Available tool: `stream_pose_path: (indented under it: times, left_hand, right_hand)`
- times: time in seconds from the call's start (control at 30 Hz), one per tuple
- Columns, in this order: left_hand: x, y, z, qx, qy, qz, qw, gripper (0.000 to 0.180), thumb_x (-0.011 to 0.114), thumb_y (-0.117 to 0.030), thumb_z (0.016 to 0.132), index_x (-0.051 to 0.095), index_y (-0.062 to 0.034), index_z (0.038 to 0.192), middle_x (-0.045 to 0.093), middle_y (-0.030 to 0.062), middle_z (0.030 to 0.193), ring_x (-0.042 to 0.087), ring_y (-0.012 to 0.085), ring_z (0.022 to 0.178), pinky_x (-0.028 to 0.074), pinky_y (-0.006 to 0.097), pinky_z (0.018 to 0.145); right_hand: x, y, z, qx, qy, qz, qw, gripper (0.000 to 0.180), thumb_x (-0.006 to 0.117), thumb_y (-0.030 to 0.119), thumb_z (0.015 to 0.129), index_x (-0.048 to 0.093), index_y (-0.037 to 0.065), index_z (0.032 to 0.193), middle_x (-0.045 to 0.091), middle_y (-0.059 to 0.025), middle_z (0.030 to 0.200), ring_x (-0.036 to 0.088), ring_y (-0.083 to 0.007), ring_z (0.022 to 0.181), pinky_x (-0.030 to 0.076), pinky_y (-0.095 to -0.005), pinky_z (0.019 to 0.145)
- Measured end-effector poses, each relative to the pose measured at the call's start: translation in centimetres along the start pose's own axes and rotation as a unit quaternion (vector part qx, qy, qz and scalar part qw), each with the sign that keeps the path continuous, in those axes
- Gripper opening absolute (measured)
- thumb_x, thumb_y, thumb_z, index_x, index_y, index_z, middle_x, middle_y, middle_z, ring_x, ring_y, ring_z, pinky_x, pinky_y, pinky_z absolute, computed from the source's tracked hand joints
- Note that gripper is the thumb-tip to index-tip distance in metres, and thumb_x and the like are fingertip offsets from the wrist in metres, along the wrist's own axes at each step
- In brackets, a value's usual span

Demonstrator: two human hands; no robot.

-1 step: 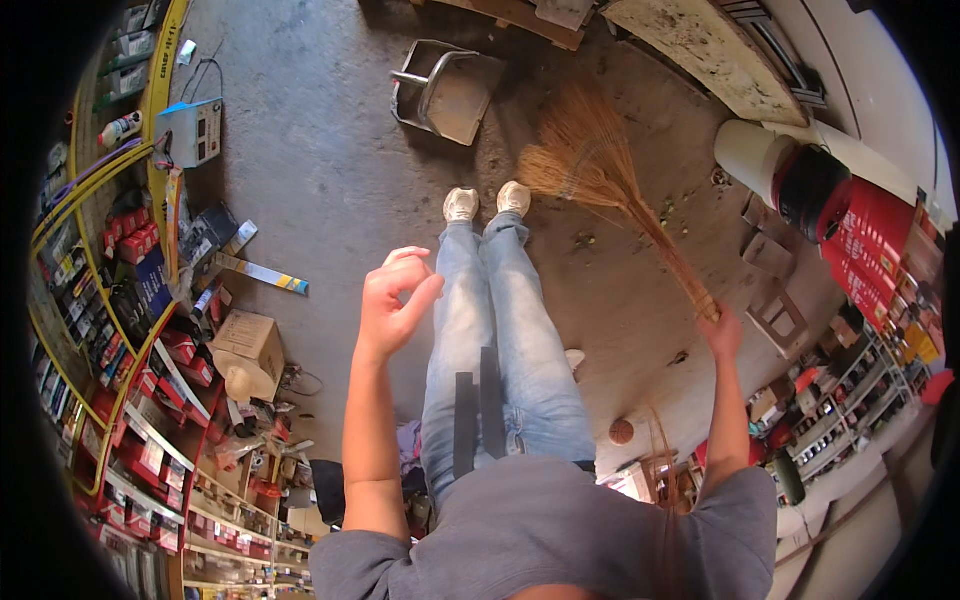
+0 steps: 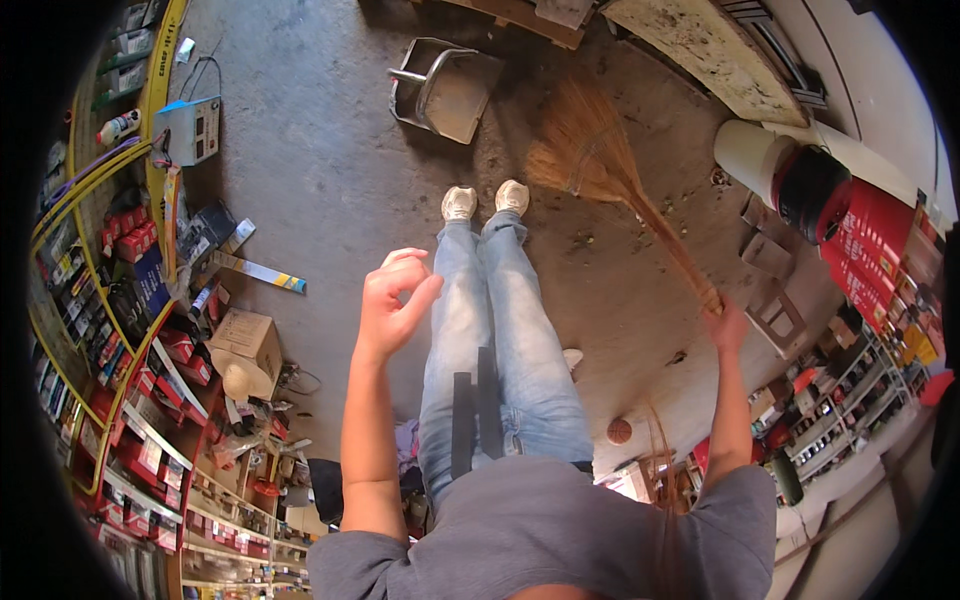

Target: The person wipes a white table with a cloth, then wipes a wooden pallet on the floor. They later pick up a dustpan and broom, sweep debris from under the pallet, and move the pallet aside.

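Note:
My right hand (image 2: 726,324) is wrapped round the handle end of a straw broom (image 2: 592,150). The broom slants up and to the left, its bristles fanned out on the floor just right of my shoes. My left hand (image 2: 399,300) is raised in front of my left leg with nothing in it. Its fingers are loosely curled and the thumb stands apart from them. Beyond my feet lies a grey metal dustpan (image 2: 468,95) with a bar handle, apart from the broom.
Shelves full of packaged goods (image 2: 130,360) line the left, with a cardboard box (image 2: 245,350) beside them. A blue-white device (image 2: 193,130) stands farther up. At right are a white bucket (image 2: 748,150) and grey blocks (image 2: 780,320). A ball (image 2: 619,431) lies behind me. Debris (image 2: 583,237) dots the concrete.
The broom has shifted slightly right, its bristles a little farther from my right shoe. My right hand has moved a little to the right with it. My left hand stays put.

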State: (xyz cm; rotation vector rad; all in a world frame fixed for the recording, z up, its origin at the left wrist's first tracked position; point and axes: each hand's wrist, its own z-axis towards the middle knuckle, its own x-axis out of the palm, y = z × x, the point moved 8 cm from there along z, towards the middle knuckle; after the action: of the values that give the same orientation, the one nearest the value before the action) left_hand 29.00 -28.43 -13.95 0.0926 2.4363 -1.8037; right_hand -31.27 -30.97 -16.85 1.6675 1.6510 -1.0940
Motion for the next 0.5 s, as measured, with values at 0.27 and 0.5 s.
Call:
stream_pose_path:
  times: [0.27,0.5]
  left_hand:
    - [2.3,3.2,-1.6,-0.063,0.008,0.065,0.996,0.020,0.067,-0.004,0.074,0.053,-0.0011,0.060,0.048,0.0061,0.056,0.052,0.0216,0.061,0.046,0.039,0.083]
    - [6.6,5.0,-1.7,-0.112,0.034,0.073,0.990,0.022,0.068,-0.006,0.074,0.052,-0.0009,0.060,0.052,0.0092,0.060,0.055,0.0247,0.071,0.044,0.035,0.072]
  right_hand:
    - [-0.8,-2.5,12.7,-0.028,-0.013,-0.083,0.996,0.052,0.066,0.039,0.077,0.057,0.014,0.122,0.066,-0.0134,0.100,0.062,-0.0331,0.089,0.050,-0.0438,0.073]
    - [3.3,-0.9,24.0,-0.099,0.072,-0.073,0.990,0.051,0.060,0.045,0.085,0.055,0.010,0.122,0.065,-0.0134,0.087,0.063,-0.0277,0.074,0.050,-0.0419,0.063]
